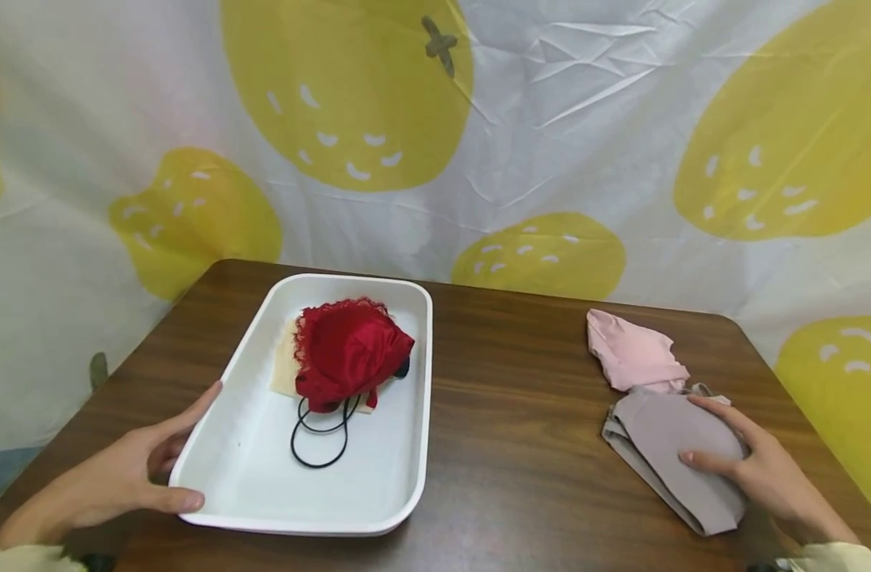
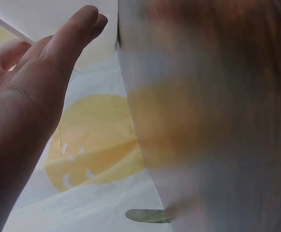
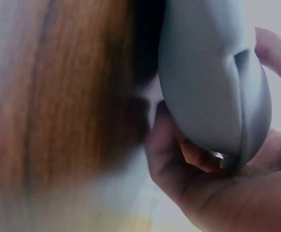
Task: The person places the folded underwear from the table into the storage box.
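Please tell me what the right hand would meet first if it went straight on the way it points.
Beyond the grey cloth that the right hand holds, it would probably meet the pink cloth first, though depth and height are unclear.

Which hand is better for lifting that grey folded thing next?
Probably the right hand: it grips the grey folded thing. The left hand is over on the other side, at the white tray.
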Tool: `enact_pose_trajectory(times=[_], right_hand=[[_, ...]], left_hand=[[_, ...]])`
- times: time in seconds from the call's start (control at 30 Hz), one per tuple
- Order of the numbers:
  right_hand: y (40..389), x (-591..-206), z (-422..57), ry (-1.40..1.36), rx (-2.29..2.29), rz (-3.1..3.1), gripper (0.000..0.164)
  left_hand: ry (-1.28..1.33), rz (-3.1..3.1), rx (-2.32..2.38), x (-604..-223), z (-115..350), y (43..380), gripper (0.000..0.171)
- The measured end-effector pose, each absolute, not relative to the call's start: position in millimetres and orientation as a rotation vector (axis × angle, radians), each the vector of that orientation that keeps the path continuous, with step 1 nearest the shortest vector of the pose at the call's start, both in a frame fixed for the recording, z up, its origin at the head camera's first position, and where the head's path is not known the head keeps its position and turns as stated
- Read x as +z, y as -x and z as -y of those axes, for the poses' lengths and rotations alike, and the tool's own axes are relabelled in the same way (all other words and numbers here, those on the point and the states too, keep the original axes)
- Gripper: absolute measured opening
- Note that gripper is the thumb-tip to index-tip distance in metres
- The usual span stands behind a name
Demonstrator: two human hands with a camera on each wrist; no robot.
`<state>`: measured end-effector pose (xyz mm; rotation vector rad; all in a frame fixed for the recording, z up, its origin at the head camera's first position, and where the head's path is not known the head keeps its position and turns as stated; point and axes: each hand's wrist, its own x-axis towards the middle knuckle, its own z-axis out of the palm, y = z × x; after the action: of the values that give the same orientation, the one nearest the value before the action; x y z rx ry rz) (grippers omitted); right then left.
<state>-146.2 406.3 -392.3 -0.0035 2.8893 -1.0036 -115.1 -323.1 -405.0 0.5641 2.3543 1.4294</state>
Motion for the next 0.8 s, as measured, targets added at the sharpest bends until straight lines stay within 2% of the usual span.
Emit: enact_pose_trajectory(times=[0.37,0.8], right_hand=[[141,-384,-397,-0.085,-1.09,-2.961,0.085],[135,-376,-384,-0.082,-1.446,-2.707,0.078]], left_hand=[[-0.563,-2.352,1.465,-409,323,114,0.114],[-0.567,-2.321,1.474,-408,322,114,0.115]])
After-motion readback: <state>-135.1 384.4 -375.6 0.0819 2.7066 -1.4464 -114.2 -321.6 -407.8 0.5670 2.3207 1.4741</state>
